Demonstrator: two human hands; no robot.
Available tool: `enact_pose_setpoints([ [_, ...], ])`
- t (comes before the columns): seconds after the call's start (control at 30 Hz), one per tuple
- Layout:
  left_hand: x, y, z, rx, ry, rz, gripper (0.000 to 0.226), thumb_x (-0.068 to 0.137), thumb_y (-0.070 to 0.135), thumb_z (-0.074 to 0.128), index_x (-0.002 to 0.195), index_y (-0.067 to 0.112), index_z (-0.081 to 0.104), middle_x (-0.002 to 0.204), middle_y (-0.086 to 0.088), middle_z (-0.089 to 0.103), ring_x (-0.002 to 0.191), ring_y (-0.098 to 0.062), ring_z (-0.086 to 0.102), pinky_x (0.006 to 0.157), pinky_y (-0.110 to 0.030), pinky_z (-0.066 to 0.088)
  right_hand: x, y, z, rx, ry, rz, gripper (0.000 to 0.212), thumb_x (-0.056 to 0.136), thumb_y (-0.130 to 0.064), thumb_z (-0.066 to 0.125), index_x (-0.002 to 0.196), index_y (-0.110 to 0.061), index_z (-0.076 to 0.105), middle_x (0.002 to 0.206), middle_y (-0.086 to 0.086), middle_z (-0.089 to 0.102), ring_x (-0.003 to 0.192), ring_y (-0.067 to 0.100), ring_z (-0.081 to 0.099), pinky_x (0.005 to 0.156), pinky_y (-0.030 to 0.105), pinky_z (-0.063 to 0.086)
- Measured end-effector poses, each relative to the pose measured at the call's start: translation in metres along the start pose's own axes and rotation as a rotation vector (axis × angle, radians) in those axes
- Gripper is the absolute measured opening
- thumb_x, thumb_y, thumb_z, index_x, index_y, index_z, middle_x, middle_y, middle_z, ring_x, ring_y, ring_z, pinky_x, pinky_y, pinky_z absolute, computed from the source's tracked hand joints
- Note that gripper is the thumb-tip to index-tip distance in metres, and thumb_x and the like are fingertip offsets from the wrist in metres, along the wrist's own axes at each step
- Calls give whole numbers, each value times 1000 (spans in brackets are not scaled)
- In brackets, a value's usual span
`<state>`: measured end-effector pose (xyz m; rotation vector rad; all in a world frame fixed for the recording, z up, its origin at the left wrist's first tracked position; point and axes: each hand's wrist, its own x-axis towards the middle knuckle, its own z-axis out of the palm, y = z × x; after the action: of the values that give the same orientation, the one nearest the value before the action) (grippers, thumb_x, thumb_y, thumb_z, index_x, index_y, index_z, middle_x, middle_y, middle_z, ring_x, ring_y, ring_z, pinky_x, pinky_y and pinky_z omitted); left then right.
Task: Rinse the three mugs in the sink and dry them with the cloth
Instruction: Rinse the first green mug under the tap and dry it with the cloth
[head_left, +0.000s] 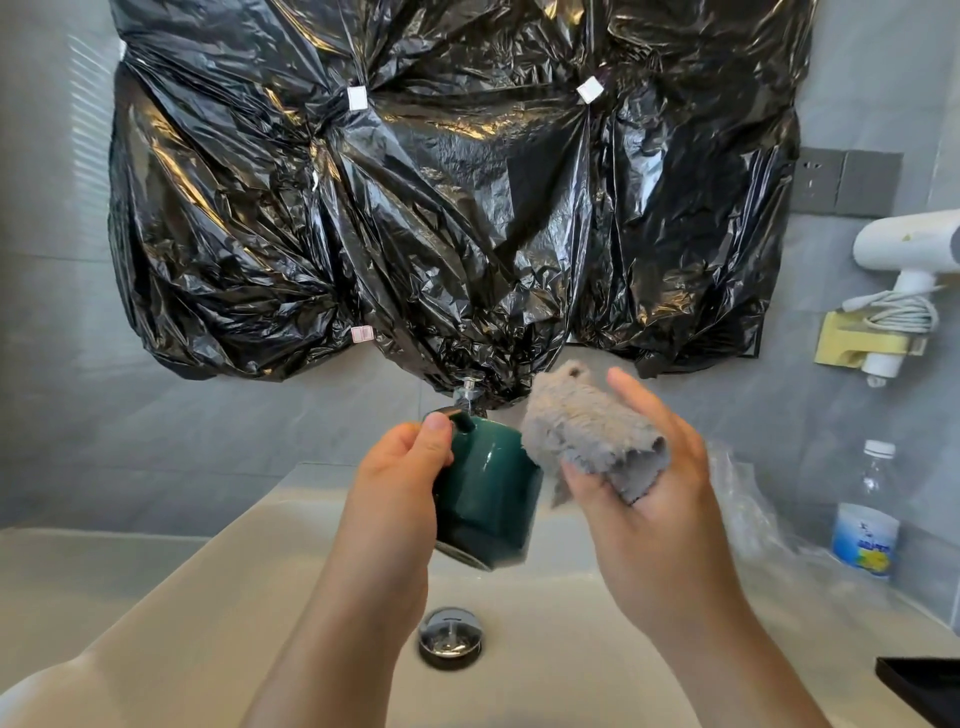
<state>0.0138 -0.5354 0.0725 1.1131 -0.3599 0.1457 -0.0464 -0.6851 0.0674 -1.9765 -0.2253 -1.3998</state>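
Left hand (400, 467) grips the green mug (488, 493) over the sink (171, 582), thumb at its rim. Right hand (639, 483) clutches the grey cloth (587, 431) just beside those fingers. Drying looks to be starting (the other two mugs are out of sight).

Scene bright and evenly lit. Slatted stripes of light fall on the wall (88, 114) at upper left. Strong glare patches on the black plastic (467, 218) and the drain (451, 631). The mug (488, 493) is motion-blurred, worst at its base; the cloth (592, 436) edges soft. Shadows in the sink (545, 675) faint. Straight lines bow toward the frame edges.
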Motion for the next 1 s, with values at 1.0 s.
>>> enact_pose_setpoints([
  [1.0,-6,-12,14,-183,77,-1,26,107,30,46,111,9,62,113,-25,69,101,-36,70,98,-57,53,-19,-9,32,-52,-334,-82,48,91,-57,43,127,-37,67,155,-16,40,148,3,25,119,38,31],
])
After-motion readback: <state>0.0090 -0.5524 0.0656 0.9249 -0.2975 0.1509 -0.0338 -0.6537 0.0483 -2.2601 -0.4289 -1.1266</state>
